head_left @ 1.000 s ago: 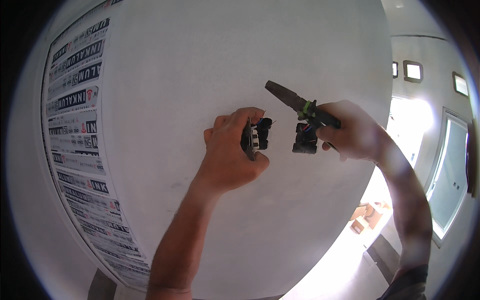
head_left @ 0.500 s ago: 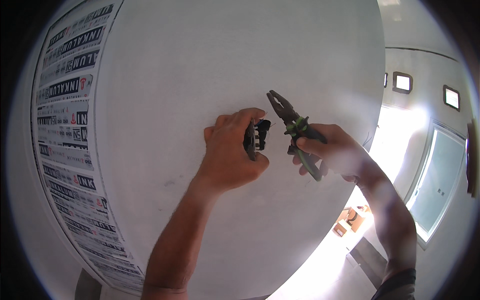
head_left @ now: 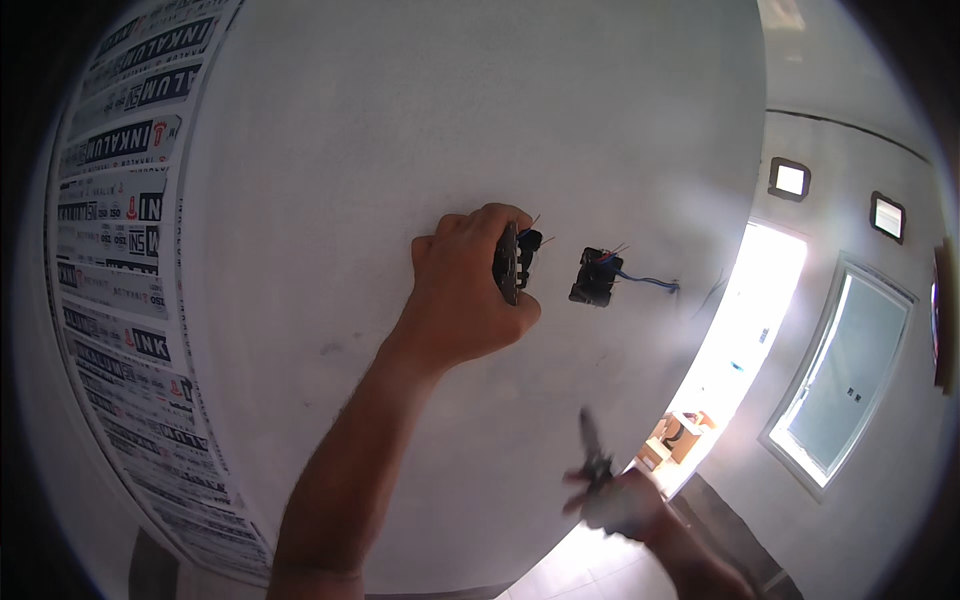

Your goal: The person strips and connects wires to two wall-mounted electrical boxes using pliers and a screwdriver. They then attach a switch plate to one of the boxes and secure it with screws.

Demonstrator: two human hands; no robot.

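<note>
My left hand (head_left: 460, 290) grips a dark electrical wall fitting (head_left: 508, 265), perhaps a switch or socket, by its upper and lower edges. Its black back with pale parts faces right, and thin wire ends stick out at the top. Just right of it, a black box (head_left: 592, 288) sits in the white wall, with several blue and reddish wires (head_left: 610, 262) coming out. Low on the right, my right hand (head_left: 625, 502) is closed around a pair of pliers (head_left: 590, 438), jaws upward. Motion blurs this hand and the pliers, and the handles are mostly hidden.
The white wall (head_left: 400, 130) fills the middle. Printed film covers a frame (head_left: 110, 215) on the left. A bright doorway (head_left: 765, 300), cardboard boxes (head_left: 655, 452) and a pale-paned window (head_left: 845, 380) are on the right. A blue cable (head_left: 650, 283) runs along the wall.
My right hand has dropped away from the fitting with the pliers, toward the lower edge. The wall box and its wires now show. My left hand keeps its hold.
</note>
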